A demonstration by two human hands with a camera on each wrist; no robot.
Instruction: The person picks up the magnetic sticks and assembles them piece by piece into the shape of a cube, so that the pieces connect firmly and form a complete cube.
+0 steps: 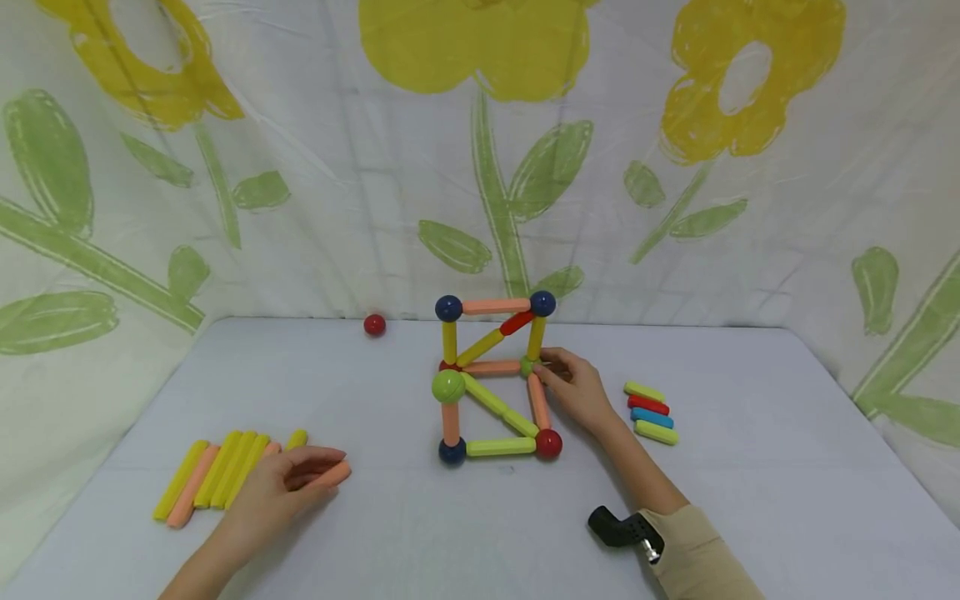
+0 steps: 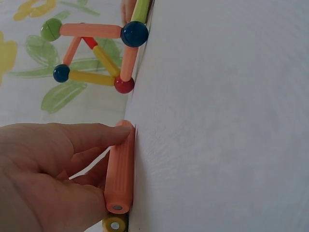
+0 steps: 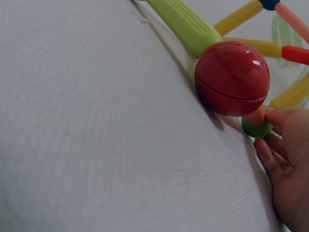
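My left hand [image 1: 273, 496] pinches an orange magnetic rod [image 2: 119, 169] between thumb and fingers, low over the table beside a row of yellow and orange rods [image 1: 213, 475]. In the middle stands a frame of rods and balls. My right hand [image 1: 577, 387] holds the green ball [image 3: 256, 126] at its back right corner, thumb and fingers on either side. A red ball [image 1: 549, 444] forms the front right corner, a blue ball [image 1: 452, 451] the front left. Above that blue ball, a green ball [image 1: 448, 387] tops an upright orange rod [image 1: 450, 423]. Two more blue balls [image 1: 543, 304] sit at the top back.
A loose red ball [image 1: 374, 325] lies near the table's back edge. Several short rods [image 1: 649, 410], green, red and blue, lie right of the frame. A black wrist mount [image 1: 626, 529] sticks out at the right sleeve. Behind the table [image 1: 375, 533] hangs a flowered cloth [image 1: 322, 167].
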